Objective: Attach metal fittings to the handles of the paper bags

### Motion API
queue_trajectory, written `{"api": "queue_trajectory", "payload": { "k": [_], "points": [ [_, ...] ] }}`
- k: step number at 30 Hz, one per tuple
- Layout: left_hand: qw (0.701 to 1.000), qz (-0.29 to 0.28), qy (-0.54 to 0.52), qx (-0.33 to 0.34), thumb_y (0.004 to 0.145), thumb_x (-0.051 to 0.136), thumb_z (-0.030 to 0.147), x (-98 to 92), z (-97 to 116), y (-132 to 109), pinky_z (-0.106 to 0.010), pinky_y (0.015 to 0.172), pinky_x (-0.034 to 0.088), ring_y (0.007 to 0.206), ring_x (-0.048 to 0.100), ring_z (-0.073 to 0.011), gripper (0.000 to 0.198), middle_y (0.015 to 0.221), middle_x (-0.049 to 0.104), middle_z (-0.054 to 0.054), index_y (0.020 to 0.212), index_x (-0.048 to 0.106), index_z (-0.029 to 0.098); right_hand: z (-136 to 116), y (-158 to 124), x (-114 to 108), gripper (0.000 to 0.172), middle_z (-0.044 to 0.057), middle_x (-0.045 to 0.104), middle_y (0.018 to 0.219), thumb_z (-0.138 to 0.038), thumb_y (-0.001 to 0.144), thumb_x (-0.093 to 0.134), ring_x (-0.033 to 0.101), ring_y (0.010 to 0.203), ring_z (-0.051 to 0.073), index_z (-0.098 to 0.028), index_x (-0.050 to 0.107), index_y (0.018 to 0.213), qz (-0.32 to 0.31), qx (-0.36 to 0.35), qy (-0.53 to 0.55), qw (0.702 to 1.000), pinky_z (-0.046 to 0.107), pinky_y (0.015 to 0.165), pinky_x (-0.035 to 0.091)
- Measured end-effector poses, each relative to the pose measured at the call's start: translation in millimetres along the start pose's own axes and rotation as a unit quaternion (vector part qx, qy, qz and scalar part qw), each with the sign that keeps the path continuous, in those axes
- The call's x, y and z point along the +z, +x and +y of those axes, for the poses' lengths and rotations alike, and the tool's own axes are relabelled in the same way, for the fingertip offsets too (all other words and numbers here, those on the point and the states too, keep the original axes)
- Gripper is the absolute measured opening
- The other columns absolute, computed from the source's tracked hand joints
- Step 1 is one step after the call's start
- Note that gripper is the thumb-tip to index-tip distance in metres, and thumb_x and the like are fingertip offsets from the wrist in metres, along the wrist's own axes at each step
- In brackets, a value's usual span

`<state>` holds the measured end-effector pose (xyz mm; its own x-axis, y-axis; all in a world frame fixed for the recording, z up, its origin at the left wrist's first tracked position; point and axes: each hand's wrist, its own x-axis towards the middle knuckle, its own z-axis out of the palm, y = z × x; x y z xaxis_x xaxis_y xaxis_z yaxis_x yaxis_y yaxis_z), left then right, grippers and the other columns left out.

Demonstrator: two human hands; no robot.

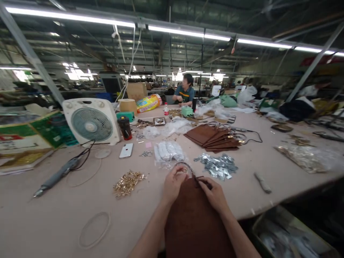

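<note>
A brown leather piece [193, 218] lies on the table edge in front of me. My left hand [172, 183] pinches its top edge, where a thin curved metal handle [185, 165] arches up. My right hand [213, 193] grips the top edge on the right side, fingers closed on the leather. A heap of small brass fittings [127, 182] lies to the left of my left hand. A pile of silver metal plates [217, 166] sits just beyond my right hand.
A stack of brown leather pieces [213, 138], bagged parts [168, 151], a white phone [126, 150], a white fan [91, 122] and an electric screwdriver [55, 176] lie on the long table [53, 222]. A person [185, 94] sits at the far end. A bin [290, 236] stands lower right.
</note>
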<state>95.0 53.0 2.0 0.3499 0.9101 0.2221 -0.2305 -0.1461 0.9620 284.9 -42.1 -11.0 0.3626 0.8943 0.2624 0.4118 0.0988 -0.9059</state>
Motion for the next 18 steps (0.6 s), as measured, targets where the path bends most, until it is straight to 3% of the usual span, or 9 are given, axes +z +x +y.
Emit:
{"api": "queue_trajectory", "payload": {
  "k": [2,5,8,12,18],
  "points": [
    [0.992,-0.024,-0.109,-0.056,0.081,0.083,0.044,18.6,-10.6,-4.0,-0.038,0.090,0.062,0.088,0.077,-0.0222,0.048,0.104,0.076,-0.009,0.119,0.070,0.017,0.6,-2.3,0.3,0.036,0.010,0.078,0.111,-0.054,0.094,0.065,0.073,0.103,0.030,-0.023,0.078,0.107,0.003,0.003,0.019,1.000,0.043,0.095,0.058],
    [0.984,-0.065,-0.140,-0.084,0.075,0.089,0.042,28.1,-20.9,-6.2,-0.038,0.091,0.061,0.087,0.076,-0.0218,0.047,0.101,0.079,-0.010,0.111,0.075,0.016,2.7,-6.8,0.5,0.035,0.011,0.076,0.113,-0.050,0.096,0.065,0.073,0.101,0.028,-0.022,0.074,0.114,0.030,-0.015,0.043,0.999,0.042,0.093,0.059],
    [0.983,-0.083,-0.146,-0.077,0.076,0.089,0.039,26.0,-24.2,-6.8,-0.039,0.093,0.060,0.093,0.075,-0.0225,0.040,0.103,0.079,-0.010,0.107,0.076,0.017,1.7,-9.3,0.5,0.029,0.011,0.074,0.116,-0.044,0.096,0.068,0.071,0.100,0.026,-0.023,0.072,0.116,0.054,-0.081,0.026,0.995,0.040,0.090,0.059],
    [0.987,-0.092,-0.112,-0.064,0.078,0.087,0.037,24.4,-24.5,-7.3,-0.036,0.094,0.059,0.098,0.074,-0.0234,0.034,0.104,0.079,-0.010,0.104,0.077,0.017,-4.2,-8.3,1.5,0.017,0.011,0.073,0.111,-0.036,0.096,0.070,0.069,0.100,0.026,-0.024,0.075,0.108,0.028,-0.155,-0.009,0.987,0.040,0.088,0.058],
    [0.993,-0.097,-0.048,-0.040,0.084,0.081,0.034,26.5,-22.3,-9.4,-0.039,0.100,0.057,0.099,0.074,-0.0242,0.027,0.103,0.079,-0.010,0.103,0.077,0.016,-4.5,-7.1,2.7,0.014,0.008,0.074,0.101,-0.037,0.097,0.069,0.069,0.095,0.025,-0.025,0.075,0.100,0.012,-0.142,-0.014,0.990,0.038,0.086,0.057]
  ]
}}
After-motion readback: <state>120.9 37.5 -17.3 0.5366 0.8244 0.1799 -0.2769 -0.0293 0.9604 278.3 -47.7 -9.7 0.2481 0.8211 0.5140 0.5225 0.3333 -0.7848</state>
